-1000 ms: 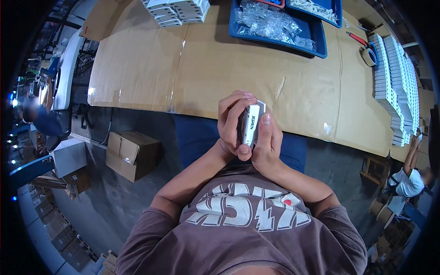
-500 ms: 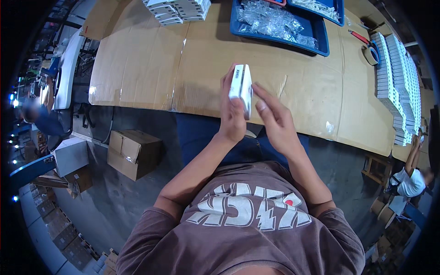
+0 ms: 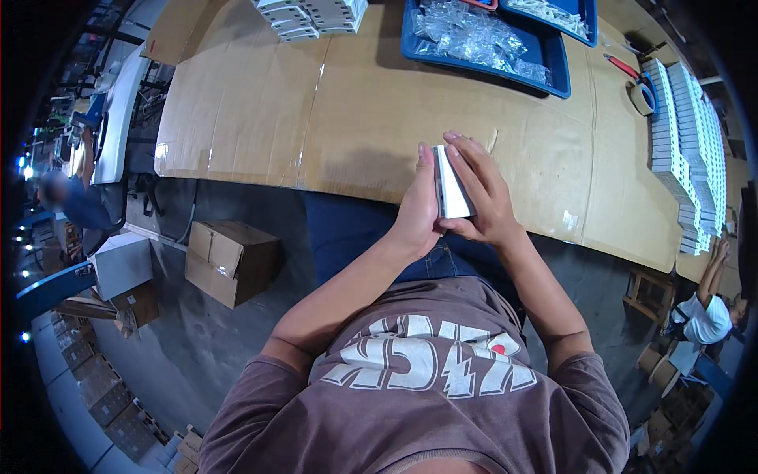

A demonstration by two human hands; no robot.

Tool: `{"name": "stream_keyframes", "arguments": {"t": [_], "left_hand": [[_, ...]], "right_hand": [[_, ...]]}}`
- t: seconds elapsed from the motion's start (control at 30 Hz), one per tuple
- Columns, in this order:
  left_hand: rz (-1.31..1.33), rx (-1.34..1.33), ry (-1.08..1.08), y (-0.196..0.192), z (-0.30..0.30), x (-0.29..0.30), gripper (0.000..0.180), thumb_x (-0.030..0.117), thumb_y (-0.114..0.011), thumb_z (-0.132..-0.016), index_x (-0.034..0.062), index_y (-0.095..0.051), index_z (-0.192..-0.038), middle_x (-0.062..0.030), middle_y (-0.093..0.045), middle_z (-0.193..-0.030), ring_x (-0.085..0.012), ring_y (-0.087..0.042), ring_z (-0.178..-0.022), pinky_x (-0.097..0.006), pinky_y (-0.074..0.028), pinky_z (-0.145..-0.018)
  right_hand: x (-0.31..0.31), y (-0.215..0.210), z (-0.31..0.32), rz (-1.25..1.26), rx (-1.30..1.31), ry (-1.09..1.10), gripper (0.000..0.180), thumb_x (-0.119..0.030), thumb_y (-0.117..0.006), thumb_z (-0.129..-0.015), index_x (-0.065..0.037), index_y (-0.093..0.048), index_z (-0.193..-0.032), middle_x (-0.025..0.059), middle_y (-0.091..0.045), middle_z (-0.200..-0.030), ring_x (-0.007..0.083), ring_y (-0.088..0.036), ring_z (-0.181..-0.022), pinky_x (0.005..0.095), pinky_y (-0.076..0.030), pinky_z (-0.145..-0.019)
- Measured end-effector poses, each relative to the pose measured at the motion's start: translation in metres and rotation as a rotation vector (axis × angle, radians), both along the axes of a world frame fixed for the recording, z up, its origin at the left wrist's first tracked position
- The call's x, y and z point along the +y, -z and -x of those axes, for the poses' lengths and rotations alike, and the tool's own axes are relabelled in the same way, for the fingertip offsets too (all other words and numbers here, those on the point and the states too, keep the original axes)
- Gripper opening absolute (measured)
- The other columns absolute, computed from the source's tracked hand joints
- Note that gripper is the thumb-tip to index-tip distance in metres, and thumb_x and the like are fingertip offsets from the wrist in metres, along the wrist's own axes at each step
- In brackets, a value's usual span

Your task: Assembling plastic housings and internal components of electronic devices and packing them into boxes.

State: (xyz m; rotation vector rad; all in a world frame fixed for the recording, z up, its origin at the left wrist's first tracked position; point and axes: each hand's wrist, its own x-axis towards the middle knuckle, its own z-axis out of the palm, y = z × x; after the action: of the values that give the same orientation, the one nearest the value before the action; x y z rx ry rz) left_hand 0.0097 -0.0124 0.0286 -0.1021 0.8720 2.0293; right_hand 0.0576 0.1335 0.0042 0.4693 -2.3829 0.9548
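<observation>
A small white box (image 3: 452,188) is held on edge between my two hands, just over the near edge of the cardboard-covered table (image 3: 355,150). My left hand (image 3: 420,201) presses against its left side, with the thumb along the upper part. My right hand (image 3: 488,189) lies over its right side, fingers pointing away from me and thumb folded at the near end. The palms hide much of the box's broad faces.
A blue tray (image 3: 410,49) of clear plastic packets stands at the far side, a smaller blue tray (image 3: 594,24) behind it. White boxes (image 3: 312,17) are stacked far left, more stacks (image 3: 667,142) at right. Red-handled pliers (image 3: 621,65) and a tape roll (image 3: 640,99) lie nearby.
The box has come nearer and slightly right, and has turned so another plain white side faces up. My right hand, loosely beside it before, now closes against it.
</observation>
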Motion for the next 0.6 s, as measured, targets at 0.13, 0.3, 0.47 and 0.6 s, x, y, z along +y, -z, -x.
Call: {"name": "stream_keyframes", "arguments": {"t": [0.13, 0.3, 0.47, 0.6], "left_hand": [[-0.019, -0.037, -0.013, 0.009, -0.003, -0.002, 0.064, 0.063, -0.029, -0.108, 0.0127, -0.048, -0.143, -0.006, -0.061, -0.129, -0.0187, -0.063, -0.117, -0.037, -0.054, -0.098], [0.075, -0.068, -0.051, 0.014, -0.005, -0.001, 0.061, 0.064, -0.032, -0.107, 0.0148, -0.052, -0.139, -0.0023, -0.064, -0.123, -0.0156, -0.064, -0.112, -0.036, -0.053, -0.094], [0.116, -0.085, -0.079, 0.013, -0.006, 0.001, 0.057, 0.063, -0.034, -0.107, 0.0175, -0.055, -0.134, 0.0013, -0.065, -0.116, -0.0132, -0.065, -0.105, -0.035, -0.053, -0.089], [0.164, -0.087, -0.104, 0.003, -0.003, 0.004, 0.052, 0.06, -0.041, -0.107, 0.0163, -0.056, -0.132, 0.0007, -0.065, -0.115, -0.0124, -0.065, -0.104, -0.034, -0.053, -0.087]], "right_hand": [[-0.004, 0.01, -0.001, 0.07, 0.02, -0.024, 0.085, -0.061, -0.056, -0.096, 0.009, -0.05, -0.143, 0.0311, -0.051, -0.143, 0.0463, -0.053, -0.132, 0.0572, -0.042, -0.11], [-0.009, 0.012, -0.002, 0.17, -0.006, -0.01, 0.082, -0.059, -0.05, -0.1, 0.011, -0.049, -0.144, 0.0327, -0.052, -0.142, 0.0479, -0.053, -0.132, 0.0545, -0.041, -0.111], [-0.012, 0.014, -0.002, 0.28, -0.05, 0.008, 0.082, -0.06, -0.038, -0.105, 0.012, -0.048, -0.145, 0.0325, -0.053, -0.143, 0.0463, -0.05, -0.138, 0.0509, -0.037, -0.116], [-0.014, 0.016, -0.004, 0.406, -0.102, 0.006, 0.082, -0.06, -0.037, -0.105, 0.011, -0.048, -0.145, 0.0323, -0.053, -0.145, 0.0457, -0.049, -0.139, 0.0491, -0.037, -0.117]]}}
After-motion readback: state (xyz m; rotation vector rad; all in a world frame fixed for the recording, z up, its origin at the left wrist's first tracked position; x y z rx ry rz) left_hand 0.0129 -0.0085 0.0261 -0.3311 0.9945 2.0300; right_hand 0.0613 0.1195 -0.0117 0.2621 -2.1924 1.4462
